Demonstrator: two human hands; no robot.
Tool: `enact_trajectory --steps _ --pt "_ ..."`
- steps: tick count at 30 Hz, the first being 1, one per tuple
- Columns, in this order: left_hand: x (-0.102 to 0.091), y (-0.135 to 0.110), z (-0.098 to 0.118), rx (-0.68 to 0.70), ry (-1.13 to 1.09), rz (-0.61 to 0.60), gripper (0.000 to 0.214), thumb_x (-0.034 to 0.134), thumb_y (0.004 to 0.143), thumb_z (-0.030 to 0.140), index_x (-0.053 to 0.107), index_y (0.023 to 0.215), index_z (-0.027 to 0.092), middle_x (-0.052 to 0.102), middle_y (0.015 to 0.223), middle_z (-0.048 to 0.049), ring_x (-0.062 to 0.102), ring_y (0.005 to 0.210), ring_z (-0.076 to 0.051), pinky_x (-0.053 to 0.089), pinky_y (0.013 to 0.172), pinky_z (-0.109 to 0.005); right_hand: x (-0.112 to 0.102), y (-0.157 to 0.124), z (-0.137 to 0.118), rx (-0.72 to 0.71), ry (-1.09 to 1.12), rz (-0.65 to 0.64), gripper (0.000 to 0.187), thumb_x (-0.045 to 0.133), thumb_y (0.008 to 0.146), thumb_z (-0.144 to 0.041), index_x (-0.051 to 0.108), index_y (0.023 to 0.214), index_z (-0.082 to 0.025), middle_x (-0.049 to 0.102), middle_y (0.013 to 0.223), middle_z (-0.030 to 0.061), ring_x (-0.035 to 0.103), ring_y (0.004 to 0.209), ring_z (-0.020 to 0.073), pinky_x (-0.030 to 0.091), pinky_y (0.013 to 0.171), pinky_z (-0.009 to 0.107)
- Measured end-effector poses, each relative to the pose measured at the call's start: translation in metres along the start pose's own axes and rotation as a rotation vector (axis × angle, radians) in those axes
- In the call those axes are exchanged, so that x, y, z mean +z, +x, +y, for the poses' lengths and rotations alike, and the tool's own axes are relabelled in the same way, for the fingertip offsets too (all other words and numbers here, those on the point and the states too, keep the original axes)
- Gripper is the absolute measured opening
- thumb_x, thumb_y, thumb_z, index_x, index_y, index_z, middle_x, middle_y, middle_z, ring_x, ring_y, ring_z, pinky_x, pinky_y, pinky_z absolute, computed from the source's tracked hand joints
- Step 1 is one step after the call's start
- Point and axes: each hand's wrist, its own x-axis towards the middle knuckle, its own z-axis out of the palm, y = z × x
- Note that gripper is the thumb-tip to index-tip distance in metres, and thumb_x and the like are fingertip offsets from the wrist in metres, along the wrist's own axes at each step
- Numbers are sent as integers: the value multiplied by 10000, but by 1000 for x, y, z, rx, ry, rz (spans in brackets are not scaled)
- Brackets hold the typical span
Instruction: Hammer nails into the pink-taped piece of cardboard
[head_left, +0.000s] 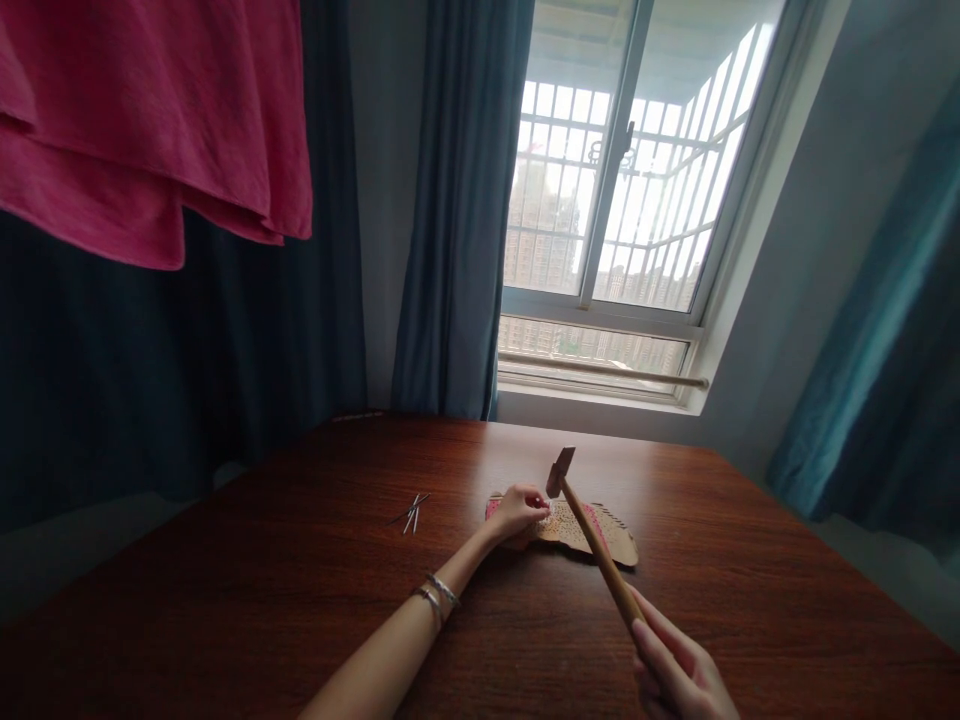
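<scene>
My right hand (679,662) is wrapped round the lower end of a hammer's (602,555) wooden handle. The hammer's head is raised, just right of my left hand (520,510). That hand rests on a flat tan piece (621,548) with a jagged right edge, dotted with small holes and pink patches. Its thumb and fingers are pinched together over the middle of the piece; what they hold is too small to make out. Part of the piece's left side is hidden under the hand.
Several thin metal rods (412,514) lie crossed on the brown wooden table (247,590), left of the tan piece. A pink cloth (165,130) hangs at upper left before dark curtains (457,220). Behind the table is a window (592,200) with a rail (600,370) below.
</scene>
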Motion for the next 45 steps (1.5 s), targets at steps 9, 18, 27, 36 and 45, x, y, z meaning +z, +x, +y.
enact_trajectory --steps 9,18,27,36,45 --pt "1 0 1 -4 8 -11 136 627 671 279 687 717 166 642 733 5 561 696 -123 398 643 -203 -2 4 9 -10 7 11 803 705 570 -572 528 1242 -171 259 443 -107 269 333 24 177 313 123" --pt "2 2 -2 14 52 -7 132 632 674 276 685 710 161 630 730 4 555 704 -124 401 663 -200 -4 4 6 40 16 49 930 705 572 -584 399 1336 -149 229 465 -117 162 336 -6 47 316 98" --pt "2 2 -3 -2 69 -3 128 641 660 292 673 698 174 639 755 9 556 728 -127 400 671 -200 -3 6 7 38 68 63 903 717 575 -555 421 1323 -146 246 453 -114 170 326 -7 51 310 97" --pt "1 2 -3 34 44 -10 117 634 665 276 672 693 170 632 740 11 556 715 -122 396 657 -196 -2 5 4 35 45 45 902 714 585 -559 415 1323 -136 271 456 -111 173 333 -9 36 316 95" --pt "1 1 1 -11 49 -11 119 640 665 274 673 702 165 643 763 4 560 722 -127 403 668 -197 -2 3 4 33 31 40 876 712 582 -569 441 1309 -163 247 456 -117 138 333 -10 26 317 105"
